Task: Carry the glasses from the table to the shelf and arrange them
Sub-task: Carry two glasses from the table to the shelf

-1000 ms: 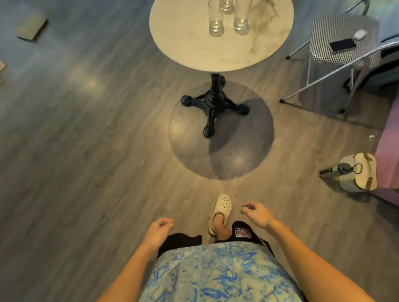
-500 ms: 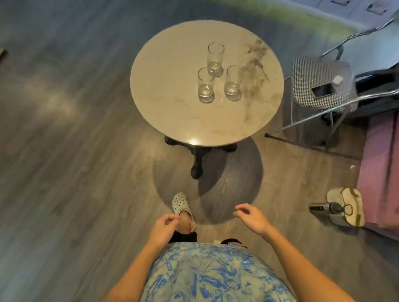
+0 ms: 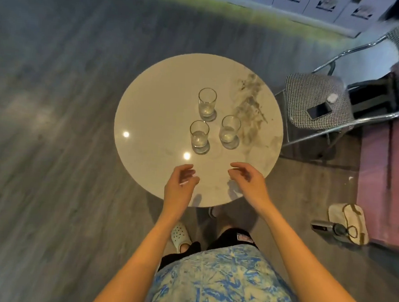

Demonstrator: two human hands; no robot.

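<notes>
Three clear glasses stand upright on a round pale marble table [image 3: 149,115]: a far glass [image 3: 207,103], a near left glass [image 3: 199,134] and a near right glass [image 3: 229,131]. My left hand [image 3: 180,187] hovers over the table's near edge, fingers loosely curled and empty, just below the near left glass. Over the same edge my right hand [image 3: 249,185] is held with fingers apart and empty, below the near right glass. Neither hand touches a glass. No shelf is in view.
A metal-framed chair [image 3: 318,102] with a checked seat stands right of the table, with a phone [image 3: 319,110] on it. A pink sofa edge [image 3: 384,176] and a bag with a bottle [image 3: 345,225] lie at the right. Wood floor stretches to the left.
I have walked up to the table, which now sits close below me. Both hands rose from beside my body to over the table's near edge.
</notes>
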